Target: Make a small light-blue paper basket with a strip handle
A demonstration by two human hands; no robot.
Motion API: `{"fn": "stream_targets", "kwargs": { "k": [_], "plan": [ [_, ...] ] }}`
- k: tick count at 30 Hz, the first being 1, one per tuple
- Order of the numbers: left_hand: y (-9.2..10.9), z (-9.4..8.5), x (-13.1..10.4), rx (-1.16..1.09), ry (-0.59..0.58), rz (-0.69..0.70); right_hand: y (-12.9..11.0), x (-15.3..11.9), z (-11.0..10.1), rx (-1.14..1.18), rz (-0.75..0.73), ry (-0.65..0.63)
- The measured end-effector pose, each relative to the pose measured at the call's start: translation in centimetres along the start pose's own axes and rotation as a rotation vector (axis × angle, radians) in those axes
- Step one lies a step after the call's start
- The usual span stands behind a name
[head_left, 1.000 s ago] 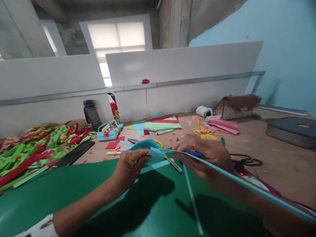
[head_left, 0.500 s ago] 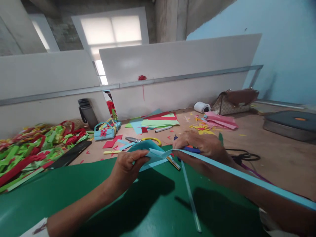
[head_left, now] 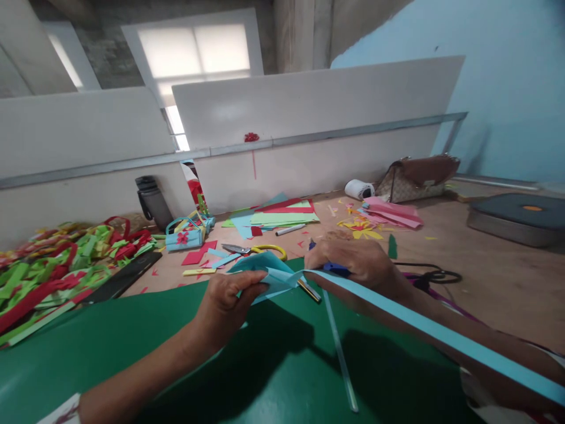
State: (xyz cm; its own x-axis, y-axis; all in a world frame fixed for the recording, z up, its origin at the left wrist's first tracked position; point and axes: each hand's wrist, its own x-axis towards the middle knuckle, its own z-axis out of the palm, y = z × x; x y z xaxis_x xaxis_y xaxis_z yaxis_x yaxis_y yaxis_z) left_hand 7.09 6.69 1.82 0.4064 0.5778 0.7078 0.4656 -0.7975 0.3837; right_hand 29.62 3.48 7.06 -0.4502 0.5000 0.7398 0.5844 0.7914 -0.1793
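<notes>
My left hand (head_left: pixel 232 297) pinches a folded light-blue paper piece (head_left: pixel 279 280) above the green mat (head_left: pixel 185 377). My right hand (head_left: pixel 353 259) is closed on a long light-blue paper strip (head_left: pixel 424 318), which runs from the folded piece past my right forearm to the lower right. A dark-blue tool (head_left: pixel 336 269), apparently a glue gun, shows partly in the same hand, mostly hidden by the fingers. From below that hand a clear glue stick (head_left: pixel 341 353) slants down towards me. Behind the folded piece lie scissors with yellow handles (head_left: pixel 269 250).
Paper strips (head_left: pixel 57 271) heap at the left beside a black phone (head_left: pixel 123 277). A small blue paper bag (head_left: pixel 184 239), a dark bottle (head_left: pixel 153 203), coloured sheets (head_left: pixel 285 215), a handbag (head_left: pixel 419 176) and a lidded container (head_left: pixel 516 218) stand or lie farther back. A black cable (head_left: pixel 435 274) curls at the right.
My right hand has shifted slightly left, and the strip's far end sits a little lower. Both hands keep their hold. The whole view has moved slightly.
</notes>
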Motion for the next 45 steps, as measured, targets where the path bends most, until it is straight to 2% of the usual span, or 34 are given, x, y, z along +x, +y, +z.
{"fn": "stream_targets", "kwargs": {
  "k": [9, 17, 21, 27, 33, 37, 45],
  "plan": [
    [0.5, 0.0, 0.3, 0.0, 0.046, 0.104, -0.3, -0.1, 0.3, 0.042, -0.066, 0.024],
    [1.0, -0.1, 0.4, -0.075, 0.011, 0.083, -0.9, -0.1, 0.3, 0.07, -0.015, 0.009],
    [1.4, -0.1, 0.4, -0.233, -0.024, -0.031, -1.0, -0.2, 0.5, 0.05, 0.014, 0.041],
    [2.4, -0.3, 0.6, -0.34, -0.108, -0.384, -1.3, -0.4, 1.0, 0.107, 0.049, 0.111],
    [2.9, -0.2, 0.8, -0.64, -0.204, -0.666, -1.2, -0.6, 1.5, 0.167, 0.154, 0.126],
    [3.2, -0.1, 1.0, -0.672, -0.212, -0.709, -1.0, -0.6, 1.6, 0.182, 0.151, 0.121],
    [3.4, 0.3, 1.3, -0.636, -0.235, -0.682, -1.0, -0.5, 1.9, 0.174, 0.148, 0.158]
  ]
}}
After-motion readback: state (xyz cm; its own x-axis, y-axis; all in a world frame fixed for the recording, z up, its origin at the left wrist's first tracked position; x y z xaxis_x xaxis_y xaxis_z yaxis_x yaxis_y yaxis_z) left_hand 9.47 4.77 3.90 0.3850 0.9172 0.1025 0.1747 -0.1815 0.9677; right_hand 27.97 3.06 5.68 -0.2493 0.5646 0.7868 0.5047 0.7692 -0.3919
